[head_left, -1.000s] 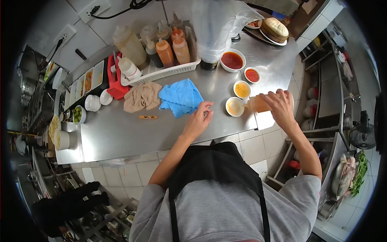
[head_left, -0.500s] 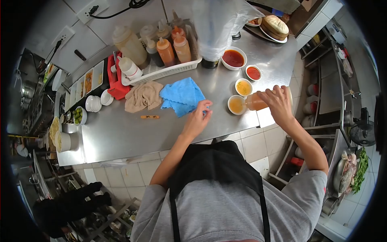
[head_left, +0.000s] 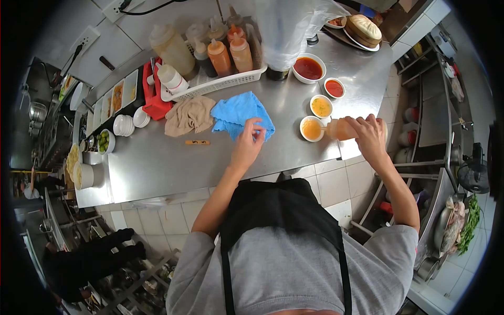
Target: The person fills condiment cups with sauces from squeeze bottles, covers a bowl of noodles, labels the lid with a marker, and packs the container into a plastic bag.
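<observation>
My right hand (head_left: 371, 137) is wrapped round a squeeze bottle (head_left: 340, 129) of light orange sauce. The bottle lies nearly level, its nozzle over the rim of a small white bowl (head_left: 312, 129) holding orange-yellow sauce. Close behind stand a bowl of yellow sauce with specks (head_left: 321, 106), a small bowl of red sauce (head_left: 334, 88) and a larger bowl of dark red sauce (head_left: 308, 69). My left hand (head_left: 248, 144) hovers at the near edge of a blue cloth (head_left: 242, 113), fingers loosely bent and apart, holding nothing visible.
A beige cloth (head_left: 189, 116) and a small orange packet (head_left: 197, 142) lie on the steel counter (head_left: 157, 168). A white basket (head_left: 223, 81) of squeeze bottles stands at the back. Steamed buns (head_left: 364, 29) sit at the far right. Another person in dark clothes (head_left: 89, 262) is at lower left.
My left hand has shifted up and left, over the blue cloth's edge. The bottle in my right hand stays tilted at the bowl. The whole view has shifted slightly.
</observation>
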Action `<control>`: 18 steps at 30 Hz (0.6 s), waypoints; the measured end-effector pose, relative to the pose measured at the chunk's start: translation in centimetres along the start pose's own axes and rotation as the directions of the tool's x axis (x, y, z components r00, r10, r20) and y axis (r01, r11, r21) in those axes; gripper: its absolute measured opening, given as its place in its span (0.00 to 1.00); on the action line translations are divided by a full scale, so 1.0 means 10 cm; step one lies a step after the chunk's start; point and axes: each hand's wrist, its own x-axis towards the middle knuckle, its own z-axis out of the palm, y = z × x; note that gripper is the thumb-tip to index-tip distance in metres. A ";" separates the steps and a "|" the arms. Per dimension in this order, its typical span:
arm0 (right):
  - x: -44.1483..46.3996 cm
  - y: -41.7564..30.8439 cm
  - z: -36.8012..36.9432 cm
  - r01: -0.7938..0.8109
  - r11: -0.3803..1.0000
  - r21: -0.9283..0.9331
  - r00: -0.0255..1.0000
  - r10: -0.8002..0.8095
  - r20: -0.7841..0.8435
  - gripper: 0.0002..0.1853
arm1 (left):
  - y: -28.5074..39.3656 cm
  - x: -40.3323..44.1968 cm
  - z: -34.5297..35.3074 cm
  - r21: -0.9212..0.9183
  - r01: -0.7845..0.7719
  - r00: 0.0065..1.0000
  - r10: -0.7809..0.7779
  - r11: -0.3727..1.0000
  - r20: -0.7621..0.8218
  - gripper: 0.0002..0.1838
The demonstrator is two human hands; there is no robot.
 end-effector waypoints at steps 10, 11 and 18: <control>-0.25 0.06 0.20 -0.267 0.873 0.408 0.961 0.207 0.184 0.35 | -0.34 0.16 -0.09 0.582 0.004 0.985 0.097 0.813 -0.143 0.16; -0.26 0.05 0.20 -0.269 0.817 0.510 0.962 0.205 0.179 0.35 | -0.34 0.19 -0.10 0.567 0.014 0.991 0.066 0.824 -0.119 0.14; 0.36 -0.51 -0.22 -0.044 0.294 0.955 0.989 0.146 0.001 0.43 | -0.39 0.23 -0.28 0.406 0.047 0.990 0.010 0.912 -0.138 0.10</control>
